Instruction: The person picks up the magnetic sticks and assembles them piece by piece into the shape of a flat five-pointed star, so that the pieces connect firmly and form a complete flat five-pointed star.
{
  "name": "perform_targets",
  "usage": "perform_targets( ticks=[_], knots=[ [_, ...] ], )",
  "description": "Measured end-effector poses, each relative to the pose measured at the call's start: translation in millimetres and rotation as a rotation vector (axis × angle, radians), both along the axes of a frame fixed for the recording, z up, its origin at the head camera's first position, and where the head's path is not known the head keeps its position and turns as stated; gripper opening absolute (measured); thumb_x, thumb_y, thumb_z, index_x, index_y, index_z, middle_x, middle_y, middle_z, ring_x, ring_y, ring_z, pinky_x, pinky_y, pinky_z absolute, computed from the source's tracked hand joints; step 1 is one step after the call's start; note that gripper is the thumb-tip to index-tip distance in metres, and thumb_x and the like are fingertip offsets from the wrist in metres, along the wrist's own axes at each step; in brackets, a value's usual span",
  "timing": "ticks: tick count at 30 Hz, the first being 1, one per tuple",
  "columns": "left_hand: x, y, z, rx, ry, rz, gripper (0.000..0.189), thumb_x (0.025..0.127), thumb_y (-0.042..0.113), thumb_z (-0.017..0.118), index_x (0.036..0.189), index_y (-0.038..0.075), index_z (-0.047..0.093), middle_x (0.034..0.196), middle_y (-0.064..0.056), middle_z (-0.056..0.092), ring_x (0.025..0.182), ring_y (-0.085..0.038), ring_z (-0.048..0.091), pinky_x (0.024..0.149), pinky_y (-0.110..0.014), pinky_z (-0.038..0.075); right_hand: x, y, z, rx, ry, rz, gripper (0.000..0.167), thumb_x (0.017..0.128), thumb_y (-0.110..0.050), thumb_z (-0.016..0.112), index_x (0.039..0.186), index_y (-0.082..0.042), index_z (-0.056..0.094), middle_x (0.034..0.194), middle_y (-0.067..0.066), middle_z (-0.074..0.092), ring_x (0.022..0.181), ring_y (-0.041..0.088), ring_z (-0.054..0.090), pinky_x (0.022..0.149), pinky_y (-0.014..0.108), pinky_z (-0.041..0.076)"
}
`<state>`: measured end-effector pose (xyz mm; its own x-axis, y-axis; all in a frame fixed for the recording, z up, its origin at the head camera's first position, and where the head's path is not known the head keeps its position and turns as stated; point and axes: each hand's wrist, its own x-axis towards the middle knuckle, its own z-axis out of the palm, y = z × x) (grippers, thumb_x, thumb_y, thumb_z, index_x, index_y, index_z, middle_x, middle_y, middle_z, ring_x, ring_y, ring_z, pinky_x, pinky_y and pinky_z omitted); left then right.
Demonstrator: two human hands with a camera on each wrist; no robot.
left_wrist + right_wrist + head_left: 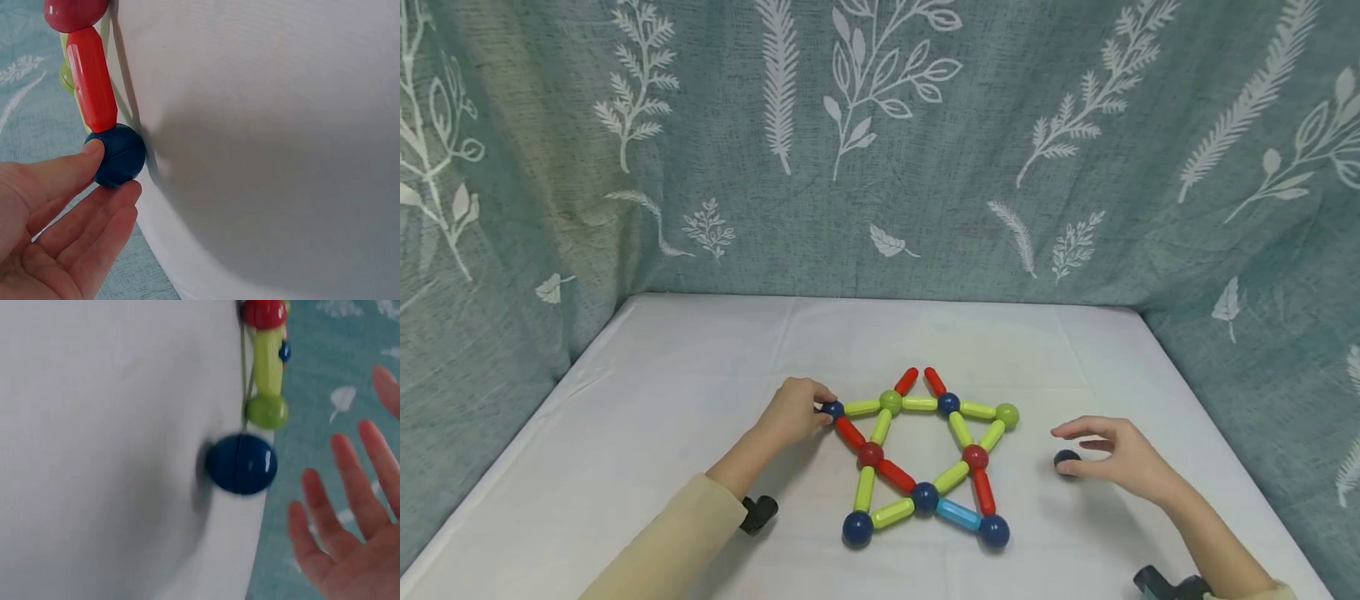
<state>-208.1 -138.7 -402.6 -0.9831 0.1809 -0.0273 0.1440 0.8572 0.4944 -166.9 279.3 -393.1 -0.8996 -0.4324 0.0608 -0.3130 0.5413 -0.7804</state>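
A star-shaped frame of sticks and balls lies on the white table. My left hand [792,410] pinches the dark blue ball [122,157] at the star's left corner, thumb on one side and fingers on the other. A red stick [91,80] joins that ball to a red ball [870,455]. On the right, my right hand [1123,460] is spread above and beside a loose dark blue ball [242,464]. In the right wrist view its fingers stand apart from this ball. At the star's far point, two red sticks [907,382] lean toward each other with no ball at their tips.
Other corners carry a green ball [1007,415] at the right and dark blue balls [857,529] at the front. A green patterned curtain [880,250] hangs behind the table [700,333]. Black wrist devices [760,514] are beside both forearms.
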Motion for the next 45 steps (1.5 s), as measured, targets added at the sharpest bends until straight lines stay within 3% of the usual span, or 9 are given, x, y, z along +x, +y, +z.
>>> perform_targets(
  ticks=[6, 9, 13, 19, 25, 34, 40, 45],
  knots=[
    [-0.4, 1.8, 0.7, -0.012, 0.006, -0.004, 0.023, 0.076, 0.003, 0.072, 0.099, -0.001, 0.068, 0.098, -0.015, 0.066, 0.093, -0.027, 0.061, 0.078, -0.036, 0.05, -18.5, 26, -10.4, 0.051, -0.229, 0.102, 0.056, 0.075, -0.014, 0.074, 0.122, 0.006, 0.052, 0.124, 0.027, 0.05, 0.108, 0.044, 0.049, 0.083, 0.055, 0.043],
    [-1.0, 2.5, 0.2, -0.016, 0.012, -0.008, 0.023, 0.077, 0.003, 0.072, 0.099, -0.001, 0.068, 0.097, -0.015, 0.066, 0.092, -0.026, 0.062, 0.077, -0.035, 0.051, -24.7, 31, -14.8, 0.086, -0.301, 0.126, 0.057, 0.075, -0.014, 0.074, 0.122, 0.007, 0.051, 0.124, 0.028, 0.049, 0.104, 0.039, 0.053, 0.084, 0.048, 0.045],
    [-0.9, 2.6, -0.6, -0.011, 0.014, -0.005, 0.023, 0.077, 0.003, 0.071, 0.099, -0.002, 0.068, 0.097, -0.015, 0.066, 0.091, -0.026, 0.062, 0.076, -0.034, 0.051, -28.8, 32, -16.4, 0.09, -0.356, 0.12, 0.056, 0.072, -0.014, 0.076, 0.118, 0.008, 0.053, 0.117, 0.025, 0.053, 0.093, 0.026, 0.058, 0.076, 0.029, 0.048],
    [-0.4, 3.3, -0.2, -0.002, 0.014, 0.0, 0.023, 0.076, 0.003, 0.071, 0.099, -0.002, 0.068, 0.098, -0.015, 0.066, 0.09, -0.025, 0.062, 0.074, -0.033, 0.051, -33.3, 33, -18.8, 0.057, -0.402, 0.112, 0.048, 0.074, -0.01, 0.075, 0.112, 0.01, 0.054, 0.107, 0.016, 0.058, 0.084, 0.02, 0.059, 0.07, 0.026, 0.049],
    [0.8, 3.7, 1.6, 0.003, 0.001, 0.01, 0.024, 0.076, 0.003, 0.071, 0.1, -0.001, 0.068, 0.099, -0.015, 0.066, 0.091, -0.026, 0.062, 0.076, -0.034, 0.051, -43.7, 24, -12.1, 0.064, -0.384, 0.09, 0.046, 0.074, -0.01, 0.074, 0.112, 0.009, 0.055, 0.104, 0.013, 0.057, 0.084, 0.02, 0.058, 0.069, 0.027, 0.049],
    [0.0, 2.6, 1.1, -0.004, 0.012, 0.006, 0.024, 0.075, 0.003, 0.072, 0.099, -0.002, 0.068, 0.097, -0.015, 0.066, 0.093, -0.027, 0.062, 0.079, -0.036, 0.05, -92.9, -31, 18.6, 0.099, -0.294, 0.077, 0.045, 0.08, -0.015, 0.069, 0.117, 0.006, 0.053, 0.111, 0.018, 0.057, 0.095, 0.025, 0.057, 0.08, 0.036, 0.049],
    [0.2, 3.1, 2.1, -0.011, 0.016, 0.013, 0.023, 0.074, 0.002, 0.073, 0.097, -0.002, 0.069, 0.097, -0.015, 0.067, 0.095, -0.028, 0.061, 0.082, -0.039, 0.048, -131.0, -89, 19.8, 0.115, -0.29, -0.027, 0.044, 0.083, -0.014, 0.067, 0.121, 0.003, 0.052, 0.117, 0.021, 0.054, 0.099, 0.027, 0.056, 0.081, 0.035, 0.05],
    [-0.9, 3.0, 1.3, -0.007, 0.006, 0.013, 0.023, 0.074, 0.002, 0.073, 0.097, -0.002, 0.069, 0.096, -0.015, 0.067, 0.094, -0.028, 0.061, 0.082, -0.039, 0.048, -150.2, -129, 16.2, 0.162, -0.296, -0.1, 0.041, 0.084, -0.01, 0.065, 0.12, 0.004, 0.052, 0.117, 0.022, 0.055, 0.095, 0.027, 0.059, 0.078, 0.033, 0.051]
  ],
)
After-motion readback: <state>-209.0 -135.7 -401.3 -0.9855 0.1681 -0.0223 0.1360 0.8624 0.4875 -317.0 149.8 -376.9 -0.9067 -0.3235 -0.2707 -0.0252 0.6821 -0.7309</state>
